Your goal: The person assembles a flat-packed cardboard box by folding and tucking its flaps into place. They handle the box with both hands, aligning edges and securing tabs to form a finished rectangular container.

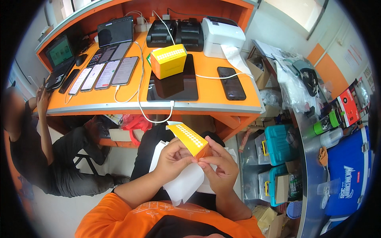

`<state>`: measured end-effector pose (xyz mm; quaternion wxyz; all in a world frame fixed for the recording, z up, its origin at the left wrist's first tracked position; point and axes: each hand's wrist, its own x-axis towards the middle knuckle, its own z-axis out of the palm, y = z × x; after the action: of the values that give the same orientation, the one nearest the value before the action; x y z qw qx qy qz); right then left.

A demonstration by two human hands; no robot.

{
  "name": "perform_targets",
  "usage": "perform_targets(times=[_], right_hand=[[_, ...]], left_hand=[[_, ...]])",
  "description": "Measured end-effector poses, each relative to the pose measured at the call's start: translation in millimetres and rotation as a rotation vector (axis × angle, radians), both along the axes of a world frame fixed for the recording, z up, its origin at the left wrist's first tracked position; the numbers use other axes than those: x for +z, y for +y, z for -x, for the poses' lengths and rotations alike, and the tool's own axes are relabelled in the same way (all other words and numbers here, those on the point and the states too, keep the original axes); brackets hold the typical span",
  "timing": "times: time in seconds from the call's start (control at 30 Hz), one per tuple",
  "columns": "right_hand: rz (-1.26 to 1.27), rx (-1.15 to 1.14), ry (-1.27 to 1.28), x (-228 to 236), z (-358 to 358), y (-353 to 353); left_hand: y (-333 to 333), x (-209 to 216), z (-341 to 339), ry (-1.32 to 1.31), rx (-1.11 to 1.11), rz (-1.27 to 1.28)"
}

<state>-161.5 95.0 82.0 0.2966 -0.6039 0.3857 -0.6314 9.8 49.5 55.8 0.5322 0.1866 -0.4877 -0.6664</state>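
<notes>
Above my lap, both hands hold a small yellow and orange cardboard box point(189, 139) with rows of white dots along one face. A flap at its far end sticks up. My left hand point(174, 156) is closed on the box's left side. My right hand point(219, 164) grips the near right end, with both thumbs close together at the near corner. White paper sheets point(183, 184) lie on my lap beneath the hands. On the table ahead, a similar assembled yellow box point(168, 63) stands on a black tablet point(188, 87).
Several phones point(105, 75) and a laptop point(115, 31) lie on the orange table point(210, 89). A single phone point(231, 83), white cables and a white label printer point(223, 35) are farther right. A co-worker point(35, 150) sits left. Shelves with teal cases point(281, 144) stand right.
</notes>
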Motion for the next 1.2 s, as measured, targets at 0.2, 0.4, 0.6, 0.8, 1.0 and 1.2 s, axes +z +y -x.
perform_targets(times=[0.2, 0.4, 0.6, 0.8, 1.0, 1.2], right_hand=[[0.184, -0.044, 0.407, -2.3, 14.1, -1.3], [-0.296, 0.278, -0.380, -1.2, 55.2, -4.6], [-0.617, 0.278, -0.161, 22.3, 88.4, 10.7], [-0.690, 0.144, 0.144, 21.6, 76.0, 16.5], [-0.644, 0.028, 0.202, 8.7, 71.3, 10.4], [-0.263, -0.287, 0.354, 10.1, 47.9, 13.9]], left_hand=[[-3.5, 11.8, -6.4, -0.070, -0.011, 0.150], [6.5, 36.4, -12.8, -0.664, 0.017, 1.023], [21.0, 34.8, 4.9, -0.980, -0.270, 1.142], [27.9, 24.6, 9.6, -1.121, -0.326, 1.170], [28.9, 21.7, 9.6, -1.192, -0.390, 1.199], [19.0, 24.6, -3.6, -0.700, -0.261, 0.305]])
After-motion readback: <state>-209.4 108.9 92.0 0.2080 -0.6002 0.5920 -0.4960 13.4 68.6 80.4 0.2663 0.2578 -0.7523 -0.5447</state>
